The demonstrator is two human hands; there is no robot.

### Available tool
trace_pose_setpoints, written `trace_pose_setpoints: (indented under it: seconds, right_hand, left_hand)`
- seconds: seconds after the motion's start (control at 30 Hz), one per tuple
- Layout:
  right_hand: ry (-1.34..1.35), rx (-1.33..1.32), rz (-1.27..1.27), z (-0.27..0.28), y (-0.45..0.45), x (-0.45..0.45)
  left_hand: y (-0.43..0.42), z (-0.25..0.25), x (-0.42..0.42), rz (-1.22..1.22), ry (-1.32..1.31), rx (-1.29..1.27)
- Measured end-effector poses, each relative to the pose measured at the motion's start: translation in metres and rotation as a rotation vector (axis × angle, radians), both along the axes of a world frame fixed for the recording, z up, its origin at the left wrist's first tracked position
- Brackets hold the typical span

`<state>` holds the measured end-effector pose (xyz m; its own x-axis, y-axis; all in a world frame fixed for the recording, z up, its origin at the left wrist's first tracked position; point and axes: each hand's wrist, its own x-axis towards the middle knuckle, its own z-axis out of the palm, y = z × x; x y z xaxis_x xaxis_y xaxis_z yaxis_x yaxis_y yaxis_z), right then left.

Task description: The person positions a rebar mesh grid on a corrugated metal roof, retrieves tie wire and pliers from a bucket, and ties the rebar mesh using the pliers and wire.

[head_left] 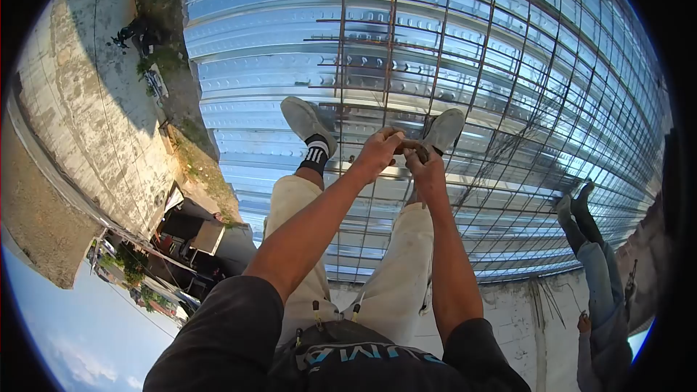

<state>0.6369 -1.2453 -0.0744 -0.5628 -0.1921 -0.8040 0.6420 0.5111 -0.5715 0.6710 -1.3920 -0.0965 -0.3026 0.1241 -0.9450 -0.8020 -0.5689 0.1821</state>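
Small brown piece sits above the steel bars, pinched by my left hand and my right hand, so I'm likely working it, and next I'd need a steady hold.

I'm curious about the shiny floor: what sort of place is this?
Probably a building site: there are ribbed metal sheets, a grid of thin metal bars over them, and a pale wall alongside.
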Motion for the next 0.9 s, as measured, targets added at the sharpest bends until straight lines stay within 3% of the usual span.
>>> trace_pose_setpoints:
  seconds: [0.2, 0.33, 0.43, 0.57, 0.6, 0.73, 0.8, 0.9]
  right_hand:
    - [-0.039, 0.058, -0.177, -0.047, -0.039, 0.000]
    - [0.083, 0.214, -0.020, -0.062, -0.049, -0.015]
    - [0.129, 0.267, -0.006, -0.064, -0.047, -0.025]
    - [-0.040, 0.323, -0.067, -0.062, -0.044, -0.039]
    - [-0.085, 0.311, 0.006, -0.064, -0.041, -0.043]
    - [-0.067, 0.138, -0.164, -0.081, -0.061, -0.056]
    - [-0.060, 0.164, -0.002, -0.084, -0.076, -0.069]
    - [-0.008, 0.130, 0.178, -0.105, -0.091, -0.085]
  left_hand:
    - [-0.148, -0.095, 0.041, -0.322, 0.011, -0.296]
    - [-0.193, -0.120, 0.039, -0.576, 0.108, -0.511]
    - [-0.203, -0.166, 0.051, -0.722, 0.245, -0.586]
    - [-0.204, -0.178, 0.036, -0.780, 0.272, -0.532]
    - [-0.203, -0.175, 0.031, -0.851, 0.306, -0.561]
    - [-0.199, -0.200, 0.034, -1.100, 0.492, -0.791]
    - [-0.199, -0.211, 0.032, -1.151, 0.585, -0.941]
    - [-0.204, -0.211, 0.008, -1.301, 0.469, -0.697]
